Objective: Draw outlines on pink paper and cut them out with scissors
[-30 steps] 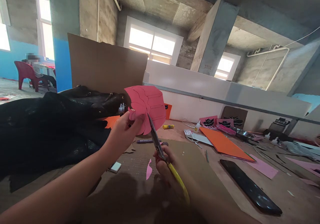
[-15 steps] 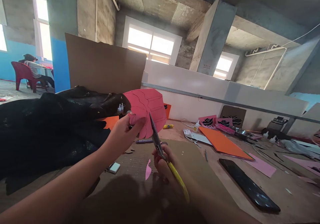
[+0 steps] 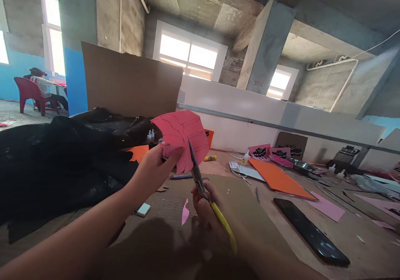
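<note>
I find passage over the cardboard [image 3: 239,192] between the scissors [image 3: 197,177] and the phone [image 3: 311,232]. Black material [image 3: 62,163] obstructs my left side.

No writing is showing legibly: faint marks [image 3: 258,83] on the pillar [image 3: 271,51] and dark print [image 3: 213,158] on the yellow tube [image 3: 207,158] are appearing too small to read.

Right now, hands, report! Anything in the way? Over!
Left hand pinching pink paper sheet with drawn lines. Right hand gripping yellow-handled metal scissors, blades at the sheet. Left thumb close to blades.
</note>
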A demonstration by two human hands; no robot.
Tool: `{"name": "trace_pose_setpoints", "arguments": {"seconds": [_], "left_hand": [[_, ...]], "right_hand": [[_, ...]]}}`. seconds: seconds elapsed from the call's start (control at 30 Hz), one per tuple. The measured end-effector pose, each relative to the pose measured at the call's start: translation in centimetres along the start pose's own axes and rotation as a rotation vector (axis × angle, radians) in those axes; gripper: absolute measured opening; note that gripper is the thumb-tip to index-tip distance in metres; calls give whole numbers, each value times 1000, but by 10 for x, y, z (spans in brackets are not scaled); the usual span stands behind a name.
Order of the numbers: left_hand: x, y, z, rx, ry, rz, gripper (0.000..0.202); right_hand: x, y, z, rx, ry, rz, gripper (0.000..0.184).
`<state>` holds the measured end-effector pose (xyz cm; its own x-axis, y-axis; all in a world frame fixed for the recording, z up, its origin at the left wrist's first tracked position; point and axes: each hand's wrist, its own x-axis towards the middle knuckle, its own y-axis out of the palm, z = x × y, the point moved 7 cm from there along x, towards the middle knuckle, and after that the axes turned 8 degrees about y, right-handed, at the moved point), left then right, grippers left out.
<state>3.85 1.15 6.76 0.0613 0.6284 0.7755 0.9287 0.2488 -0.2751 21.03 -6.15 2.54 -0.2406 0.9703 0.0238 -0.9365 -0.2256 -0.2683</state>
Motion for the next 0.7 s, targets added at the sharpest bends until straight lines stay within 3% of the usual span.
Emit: {"name": "trace_pose_setpoints", "arguments": {"seconds": [0.27, 0.43, 0.7], "left_hand": [[-1, 0, 1, -4, 2, -6, 39], [-1, 2, -1, 2, 11, 24, 40], [1, 0, 0, 0, 26, 19, 39]], "right_hand": [[17, 7, -37, 73, 106, 57, 46], [13, 8, -38, 203, 135, 70, 50], [14, 3, -34, 87, 65, 3, 42]]}}
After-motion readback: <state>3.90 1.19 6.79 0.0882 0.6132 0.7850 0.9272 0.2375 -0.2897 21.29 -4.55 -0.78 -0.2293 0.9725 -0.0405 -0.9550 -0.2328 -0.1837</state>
